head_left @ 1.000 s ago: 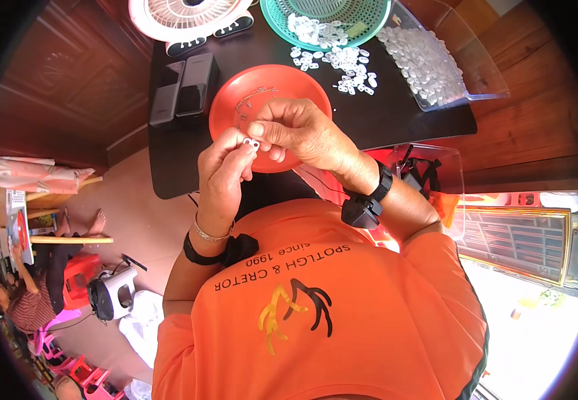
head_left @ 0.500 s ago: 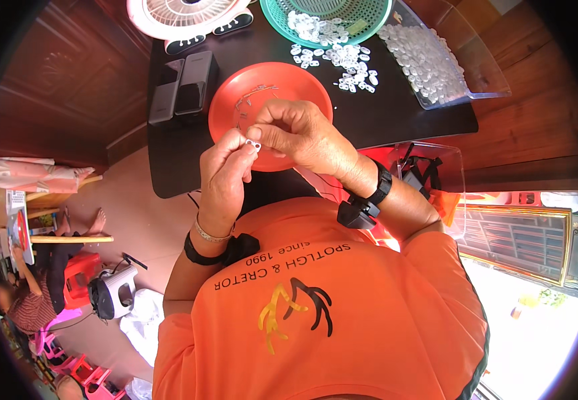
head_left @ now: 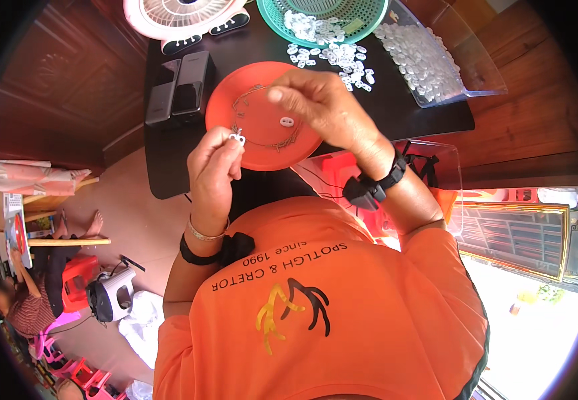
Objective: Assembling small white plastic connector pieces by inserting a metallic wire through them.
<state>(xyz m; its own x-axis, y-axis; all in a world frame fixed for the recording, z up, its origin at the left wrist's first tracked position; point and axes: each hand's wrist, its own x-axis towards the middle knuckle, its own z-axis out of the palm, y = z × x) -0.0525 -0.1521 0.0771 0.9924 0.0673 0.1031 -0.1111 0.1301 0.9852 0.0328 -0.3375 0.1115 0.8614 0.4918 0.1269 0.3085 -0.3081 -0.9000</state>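
My left hand [head_left: 213, 163] pinches a small white oval plastic piece with two holes [head_left: 237, 139] between thumb and finger. A thin metal screw [head_left: 240, 131] stands up from that piece. My right hand [head_left: 325, 103] hovers over the right part of the red plate [head_left: 225, 87], its thumb stretched out and nothing visible in its loosely bent fingers. Thin screws [head_left: 285, 141] lie scattered around the plate. Another white two-hole piece [head_left: 287, 122] shows over the plate beside my right hand; whether it rests there I cannot tell.
Loose white pieces [head_left: 332, 55] lie on the dark table beside a green basket [head_left: 269, 20] holding more. A clear bin [head_left: 489, 90] full of white pieces stands at the right. Grey phone-like devices [head_left: 194, 83] and a pink fan [head_left: 189, 30] sit left. Another person's feet [head_left: 94, 225] show far left.
My right hand has drawn away from my left, up and to the right. The left hand, still holding its white piece, has shifted slightly left. The other white piece now shows over the plate.
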